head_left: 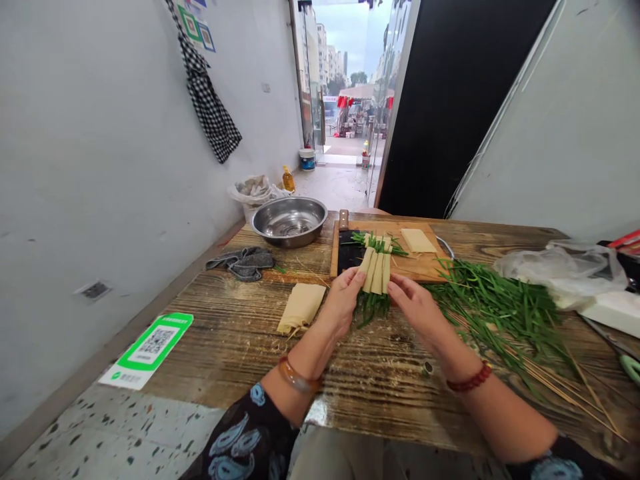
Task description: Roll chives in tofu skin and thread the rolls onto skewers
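The left hand (345, 297) and the right hand (417, 303) are working close together at the near edge of the cutting board (420, 267), both pinching the same small row of tofu-skin rolls (377, 270). The left fingertips are closing on the row's left side, the right fingertips on its right side, so the hands are gripping it from nine and three o'clock with only the rolls between them. The rolls are lying side by side, their long axes running roughly from six toward twelve o'clock, tilted slightly to the right, with green chive ends (371, 308) sticking out below toward the person and more poking out at the top. Both hands are about equally near; neither is leading.

Outward at nine o'clock a folded tofu-skin sheet (301, 307) is lying on the wooden table (240, 333). At twelve o'clock a cleaver (347, 250) and another tofu-skin square (417, 241) are resting on the board. At eleven o'clock a steel bowl (290, 220) is sitting beside a grey rag (243, 261). At three o'clock a heap of loose chives (500, 303) is spreading over bamboo skewers (570, 387).
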Demonstrator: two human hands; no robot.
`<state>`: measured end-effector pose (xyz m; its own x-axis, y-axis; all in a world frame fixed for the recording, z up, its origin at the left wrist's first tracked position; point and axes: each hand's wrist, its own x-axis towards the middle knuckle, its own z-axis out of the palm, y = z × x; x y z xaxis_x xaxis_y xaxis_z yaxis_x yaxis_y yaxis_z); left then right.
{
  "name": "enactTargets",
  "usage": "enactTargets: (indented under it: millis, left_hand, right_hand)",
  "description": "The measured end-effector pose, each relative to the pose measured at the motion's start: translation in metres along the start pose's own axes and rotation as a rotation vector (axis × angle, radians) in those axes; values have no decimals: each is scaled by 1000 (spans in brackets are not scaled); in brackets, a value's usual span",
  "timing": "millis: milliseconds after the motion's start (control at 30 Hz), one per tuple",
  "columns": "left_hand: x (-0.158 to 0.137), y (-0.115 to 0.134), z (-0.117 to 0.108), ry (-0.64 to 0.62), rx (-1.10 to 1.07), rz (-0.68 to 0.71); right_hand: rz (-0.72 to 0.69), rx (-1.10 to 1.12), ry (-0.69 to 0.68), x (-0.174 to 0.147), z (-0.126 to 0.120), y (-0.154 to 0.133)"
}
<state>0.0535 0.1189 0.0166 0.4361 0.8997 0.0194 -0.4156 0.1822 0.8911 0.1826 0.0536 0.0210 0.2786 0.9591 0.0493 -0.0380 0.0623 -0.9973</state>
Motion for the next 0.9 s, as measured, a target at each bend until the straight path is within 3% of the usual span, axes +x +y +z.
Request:
enactTargets:
  millis: [233,333,467,767,900]
  left_hand:
    - [1,-8,-3,11,81,-2]
    - [1,-9,-4,34,124,-9]
    - [2,-3,-4,-33,235,18]
    - [6,-4,-9,-4,734,213]
    - [6,-7,-11,23,850,303]
  right_hand:
    - [-90,44,124,10,29,19]
    - [-107,-23,161,9,27,26]
    - [-102,-19,113,11,18,24]
    - [-77,-6,75,11,11,17]
    - [-88,-8,82,10,13,16]
